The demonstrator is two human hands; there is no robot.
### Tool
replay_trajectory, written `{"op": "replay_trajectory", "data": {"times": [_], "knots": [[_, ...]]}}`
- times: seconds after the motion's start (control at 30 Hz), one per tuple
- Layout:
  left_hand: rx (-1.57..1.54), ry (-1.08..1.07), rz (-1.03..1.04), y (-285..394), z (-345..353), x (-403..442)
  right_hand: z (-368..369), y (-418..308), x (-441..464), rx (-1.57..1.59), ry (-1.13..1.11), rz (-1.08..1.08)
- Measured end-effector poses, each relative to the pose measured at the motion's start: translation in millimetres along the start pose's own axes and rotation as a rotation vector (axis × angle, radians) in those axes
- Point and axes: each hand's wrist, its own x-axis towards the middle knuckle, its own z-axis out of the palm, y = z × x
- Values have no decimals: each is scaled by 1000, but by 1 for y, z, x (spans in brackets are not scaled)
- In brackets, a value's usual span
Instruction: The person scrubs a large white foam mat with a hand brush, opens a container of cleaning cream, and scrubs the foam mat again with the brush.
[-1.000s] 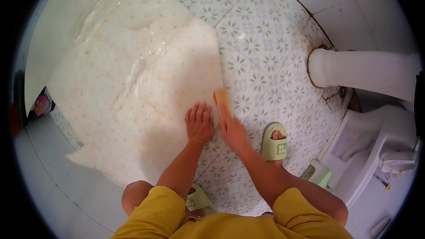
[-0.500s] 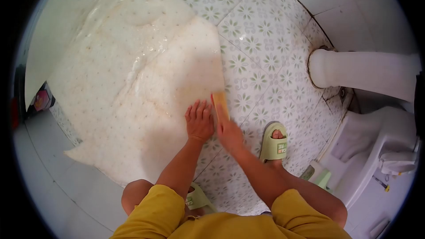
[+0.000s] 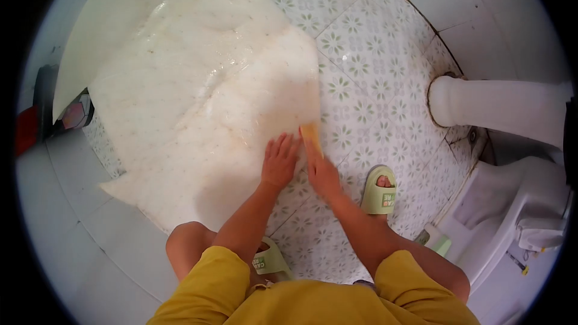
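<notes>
A large cream-white mat point(image 3: 180, 84), wet and shiny in places with small dark specks, lies spread and creased on the floor. My left hand point(image 3: 280, 159) rests flat on it near the right edge, fingers stretched out and slightly apart. Close beside it, my right hand point(image 3: 324, 176) grips a yellow-orange scrub brush point(image 3: 310, 135) with a red side edge. The brush is at the mat's right border, its far end on the mat. My right fingers hide its near end.
Flowered floor tiles point(image 3: 367, 84) extend right of the mat. A white pedestal point(image 3: 487, 99) and a squat toilet point(image 3: 500, 198) stand at the right. My green slippers point(image 3: 379, 195) are on the tiles. A dark object with a red part point(image 3: 27, 129) lies at the left.
The view has shifted, so the mat and fixtures appear farther right. The brush leans slightly more to the left. Both hands remain beside each other at the mat's edge.
</notes>
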Motion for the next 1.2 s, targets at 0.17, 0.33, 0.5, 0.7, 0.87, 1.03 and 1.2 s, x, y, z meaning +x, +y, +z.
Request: {"op": "replay_trajectory", "data": {"times": [0.17,0.33,0.5,0.7,0.87,1.03,1.2], "knots": [[-114,65,-107,-9,9,-17,-4,-26,28,-134,-148,226],[-132,74,-105,-10,8,-12,2,-32,99,-178,-65,232],[-140,49,-115,-10,8,-11,17,-39,-8,-97,-72,236],[-123,32,-94,-11,8,-10,13,-36,106,-225,-52,254],[-182,46,-119,-12,12,-13,11,-34,70,-209,-124,284],[-183,50,-123,-11,10,-14,12,-34,35,-237,-83,172],[-178,55,-117,-12,11,-16,6,-46,121,-304,-40,199]]}}
